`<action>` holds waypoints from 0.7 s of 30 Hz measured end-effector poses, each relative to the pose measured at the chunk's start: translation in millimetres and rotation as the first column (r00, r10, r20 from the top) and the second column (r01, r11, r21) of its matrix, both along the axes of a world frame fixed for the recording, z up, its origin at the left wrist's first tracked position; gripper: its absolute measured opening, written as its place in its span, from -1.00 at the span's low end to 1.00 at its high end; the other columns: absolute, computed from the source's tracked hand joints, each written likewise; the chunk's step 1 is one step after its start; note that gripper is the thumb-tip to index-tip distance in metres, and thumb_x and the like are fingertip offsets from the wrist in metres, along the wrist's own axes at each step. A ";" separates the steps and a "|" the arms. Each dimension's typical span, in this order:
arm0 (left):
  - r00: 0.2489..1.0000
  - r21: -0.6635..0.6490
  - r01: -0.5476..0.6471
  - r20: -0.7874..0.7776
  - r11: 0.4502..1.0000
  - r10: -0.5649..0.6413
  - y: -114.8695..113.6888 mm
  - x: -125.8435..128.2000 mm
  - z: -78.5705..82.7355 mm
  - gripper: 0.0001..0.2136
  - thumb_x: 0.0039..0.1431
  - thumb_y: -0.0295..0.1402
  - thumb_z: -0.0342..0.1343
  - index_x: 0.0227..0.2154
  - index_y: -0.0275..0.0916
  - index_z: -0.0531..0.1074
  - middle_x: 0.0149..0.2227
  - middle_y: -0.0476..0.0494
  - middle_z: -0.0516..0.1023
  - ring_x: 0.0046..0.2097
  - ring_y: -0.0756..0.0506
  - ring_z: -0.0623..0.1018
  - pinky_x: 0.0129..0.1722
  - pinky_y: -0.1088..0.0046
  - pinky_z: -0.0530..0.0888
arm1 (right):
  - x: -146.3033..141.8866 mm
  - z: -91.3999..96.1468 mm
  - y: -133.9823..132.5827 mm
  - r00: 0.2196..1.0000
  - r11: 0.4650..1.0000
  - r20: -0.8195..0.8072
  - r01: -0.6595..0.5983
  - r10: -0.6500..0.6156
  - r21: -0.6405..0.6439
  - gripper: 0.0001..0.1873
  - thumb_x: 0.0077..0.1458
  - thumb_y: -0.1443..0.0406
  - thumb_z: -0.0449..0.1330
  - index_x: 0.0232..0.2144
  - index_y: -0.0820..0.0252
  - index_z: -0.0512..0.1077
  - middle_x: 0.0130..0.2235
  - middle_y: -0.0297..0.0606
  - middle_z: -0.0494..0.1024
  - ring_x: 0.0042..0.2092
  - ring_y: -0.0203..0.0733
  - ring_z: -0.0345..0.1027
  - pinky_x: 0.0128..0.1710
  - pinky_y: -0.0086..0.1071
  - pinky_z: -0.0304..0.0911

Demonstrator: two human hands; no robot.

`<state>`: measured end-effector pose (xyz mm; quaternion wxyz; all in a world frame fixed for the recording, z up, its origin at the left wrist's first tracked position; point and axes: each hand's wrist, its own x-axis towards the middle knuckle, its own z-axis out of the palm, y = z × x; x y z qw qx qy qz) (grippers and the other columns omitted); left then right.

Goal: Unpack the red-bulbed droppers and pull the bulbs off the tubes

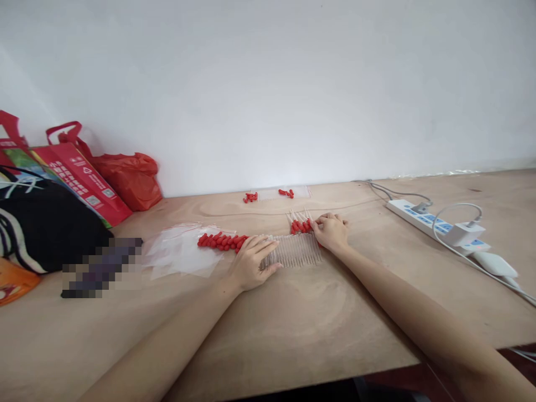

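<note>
A row of thin clear tubes (295, 251) lies side by side on the wooden table. My left hand (254, 262) rests over its left end, fingers stretched out. Just left of that hand is a bunch of red rubber-like bulbs (221, 241), partly on clear plastic bags (180, 248). Behind the tubes, more red bulbs (299, 226) sit with thin pale tubes pointing away toward the wall. My right hand (332, 230) is at their right end, its fingers curled and pinching at a red bulb; the fingertips are partly hidden.
Near the wall lie a few loose red bulbs (250, 197) and another clear bag (299, 192). A white power strip (431, 220) with plugs and cables is on the right. Red bags (129, 176), a black bag (54, 223) and a blurred-out dark object (104, 268) are on the left.
</note>
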<state>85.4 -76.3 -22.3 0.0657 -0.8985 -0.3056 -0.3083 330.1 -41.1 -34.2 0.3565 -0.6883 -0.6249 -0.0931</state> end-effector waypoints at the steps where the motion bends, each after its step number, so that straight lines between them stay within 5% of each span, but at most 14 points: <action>1: 1.000 0.022 -0.016 0.015 1.000 0.015 0.2 -0.3 -0.1 -0.61 0.05 -0.21 0.04 -0.05 -0.23 0.31 -0.09 -0.16 0.45 0.02 -0.15 0.34 0.00 0.20 0.26 | -0.5 1.2 -2.7 1.000 1.000 -0.023 -0.014 0.014 0.014 -0.70 0.03 0.14 0.02 -0.53 0.12 0.48 -0.33 -0.20 0.45 -0.23 -0.08 0.18 -0.26 -0.17 -0.05; 5: 0.992 0.127 -0.125 0.052 0.984 0.119 1.4 -1.2 1.3 -0.61 0.09 -0.27 0.01 0.00 -0.24 0.25 0.00 -0.21 0.37 0.06 -0.16 0.29 0.02 0.22 0.24 | -6.4 3.8 -21.4 0.969 0.966 -0.051 -0.235 0.241 0.109 -0.77 0.03 0.17 0.05 -0.43 0.10 0.47 -0.29 -0.23 0.44 -0.21 -0.12 0.19 -0.25 -0.23 -0.01; 11: 0.983 0.320 -0.171 -0.001 0.932 0.181 -3.2 1.1 5.1 -0.70 0.11 -0.31 0.01 -0.06 -0.13 0.32 -0.03 -0.17 0.40 0.02 -0.18 0.33 0.03 0.11 0.11 | -24.5 1.3 -54.0 0.818 0.808 0.036 -0.573 0.574 0.136 -0.84 0.06 0.24 0.06 -0.36 0.10 0.44 -0.26 -0.27 0.45 -0.19 -0.19 0.20 -0.20 -0.26 0.01; 16: 0.995 0.348 -0.089 -0.010 0.933 0.098 -8.2 6.3 3.4 -0.89 0.13 -0.37 0.00 -0.38 -0.14 0.43 -0.46 0.05 0.52 -0.30 -0.02 0.44 0.01 0.16 0.06 | -33.7 1.4 -66.1 0.774 0.764 0.059 -0.632 0.630 0.130 -0.84 0.07 0.26 0.05 -0.35 0.13 0.42 -0.27 -0.27 0.46 -0.21 -0.21 0.21 -0.22 -0.28 0.01; 21: 0.998 0.359 -0.059 -0.008 0.931 0.066 -10.6 8.9 2.2 -0.87 0.13 -0.39 -0.01 -0.47 -0.20 0.41 -0.55 0.05 0.48 -0.36 0.00 0.42 -0.06 0.21 0.10 | -40.3 -1.3 -66.8 0.794 0.782 0.203 -0.603 0.573 0.156 -0.79 0.03 0.17 0.10 -0.30 0.11 0.42 -0.34 -0.30 0.49 -0.26 -0.22 0.21 -0.18 -0.24 -0.07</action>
